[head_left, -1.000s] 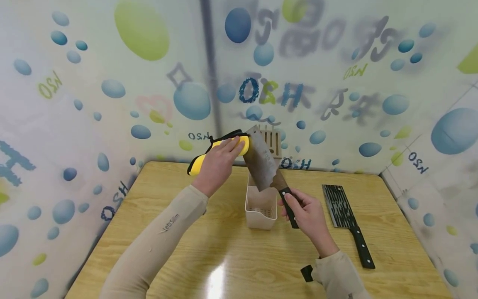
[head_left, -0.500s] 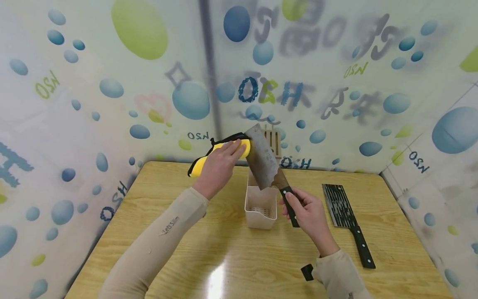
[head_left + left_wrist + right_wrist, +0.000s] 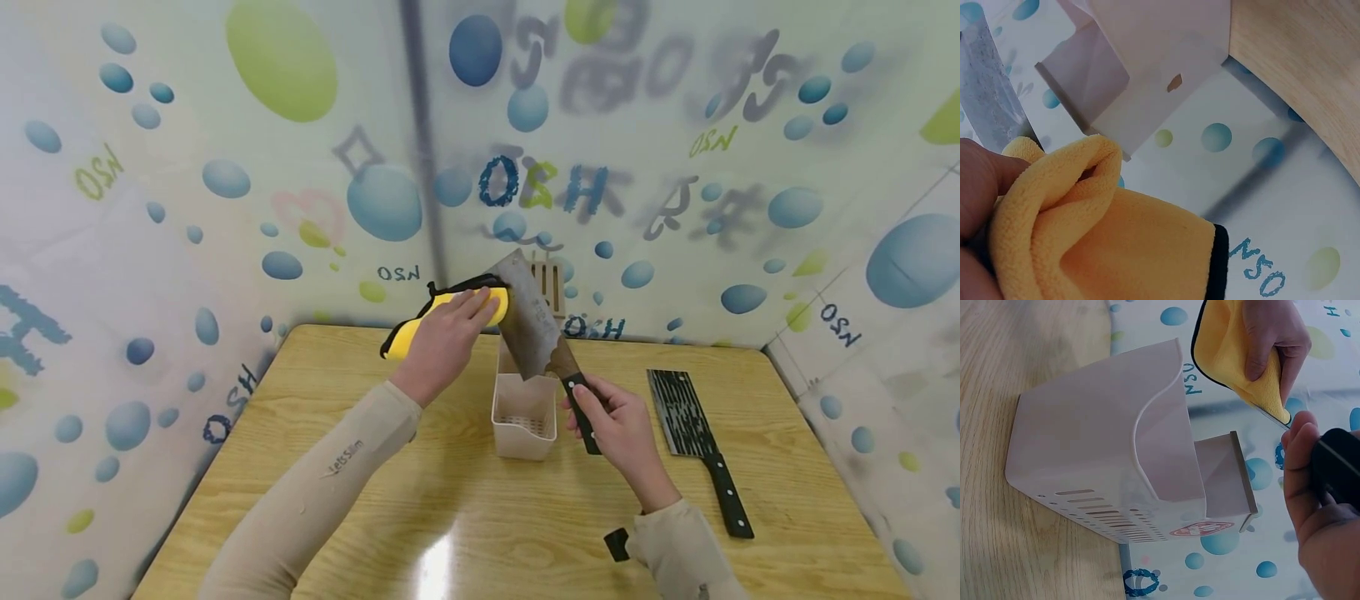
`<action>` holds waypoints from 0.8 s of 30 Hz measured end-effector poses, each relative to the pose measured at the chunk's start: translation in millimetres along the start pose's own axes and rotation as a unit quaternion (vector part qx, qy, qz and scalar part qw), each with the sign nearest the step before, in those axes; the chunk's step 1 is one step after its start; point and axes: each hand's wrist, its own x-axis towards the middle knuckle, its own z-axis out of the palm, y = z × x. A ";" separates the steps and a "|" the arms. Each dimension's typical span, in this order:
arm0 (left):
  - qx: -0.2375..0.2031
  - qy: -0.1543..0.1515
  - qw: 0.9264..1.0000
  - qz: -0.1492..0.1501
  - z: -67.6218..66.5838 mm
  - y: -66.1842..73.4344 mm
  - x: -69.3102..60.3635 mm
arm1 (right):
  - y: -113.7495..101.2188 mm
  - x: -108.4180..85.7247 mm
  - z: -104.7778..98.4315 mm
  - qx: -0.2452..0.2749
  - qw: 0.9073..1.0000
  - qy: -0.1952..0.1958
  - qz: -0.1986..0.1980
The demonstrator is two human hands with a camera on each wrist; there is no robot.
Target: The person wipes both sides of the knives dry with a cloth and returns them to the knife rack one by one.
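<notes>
A yellow cloth with black edging [image 3: 405,335] is folded over the blade edge of a cleaver [image 3: 531,321] in the head view. The left hand [image 3: 442,337] pinches the cloth there, fingers on top of it; in the right wrist view the left hand [image 3: 1277,337] has its thumb and fingers on either side of the cloth [image 3: 1222,344]. Gripping the cleaver's black handle [image 3: 583,417] is the right hand [image 3: 618,429], which holds the blade tilted up to the left. The left wrist view shows the cloth [image 3: 1141,244] bunched beside the blade [image 3: 991,87].
Below the raised blade stands a pale slotted holder [image 3: 523,417] on the wooden table [image 3: 360,508]. A slotted wooden turner [image 3: 553,287] rises behind it. A second cleaver with a black-streaked blade [image 3: 682,412] lies to the right. Patterned sheeting surrounds the table's back and sides.
The left hand and cloth have slid slightly down and right along the blade. The right hand and cleaver have hardly moved.
</notes>
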 end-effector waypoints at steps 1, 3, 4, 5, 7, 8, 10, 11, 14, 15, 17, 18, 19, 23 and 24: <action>0.000 0.001 1.000 0.001 -0.3 0.5 -0.4 | -0.4 -0.2 0.2 -0.001 1.000 0.000 0.001; 0.000 0.003 1.000 0.004 -0.3 1.4 -1.3 | -0.8 -0.4 0.7 -0.003 1.000 0.001 0.001; 0.002 0.003 1.000 0.005 -0.5 2.0 -1.7 | -1.0 -0.5 0.9 -0.004 1.000 0.001 0.001; 0.003 0.002 1.000 0.007 -0.8 2.5 -2.2 | -1.1 -0.6 1.1 -0.004 1.000 0.002 0.000; 0.004 0.003 1.000 0.009 -1.2 3.7 -3.1 | -1.4 -0.9 1.4 -0.005 1.000 0.002 -0.001; 0.006 0.005 1.000 0.011 -1.4 4.1 -3.6 | -1.5 -1.0 1.6 -0.005 1.000 0.002 -0.002; 0.007 0.007 1.000 0.015 -1.8 5.0 -4.4 | -1.7 -1.0 1.9 -0.007 1.000 0.002 -0.003; 0.008 0.008 1.000 0.016 -1.8 5.3 -4.7 | -1.8 -1.1 2.0 -0.007 1.000 0.002 -0.003; 0.010 0.011 1.000 0.019 -2.2 6.2 -5.5 | -2.3 -1.1 2.2 -0.006 1.000 0.003 -0.003; 0.011 0.011 1.000 0.020 -2.4 6.5 -5.7 | -2.5 -1.1 2.3 -0.005 1.000 0.003 -0.003; 0.013 0.011 1.000 0.021 -2.8 7.1 -6.2 | -2.9 -1.0 2.3 -0.002 1.000 0.004 -0.001; 0.014 0.011 1.000 0.023 -3.0 7.5 -6.4 | -3.1 -1.0 2.3 -0.001 1.000 0.005 -0.001; 0.014 0.012 1.000 0.025 -3.3 8.0 -6.6 | -3.2 -0.9 2.3 0.000 1.000 0.005 -0.001; 0.018 0.016 0.999 0.033 -3.9 10.1 -7.2 | -3.3 -0.7 2.3 -0.003 1.000 0.008 -0.003; 0.018 0.017 0.999 0.034 -4.0 10.6 -7.4 | -3.3 -0.6 2.3 -0.004 1.000 0.009 -0.004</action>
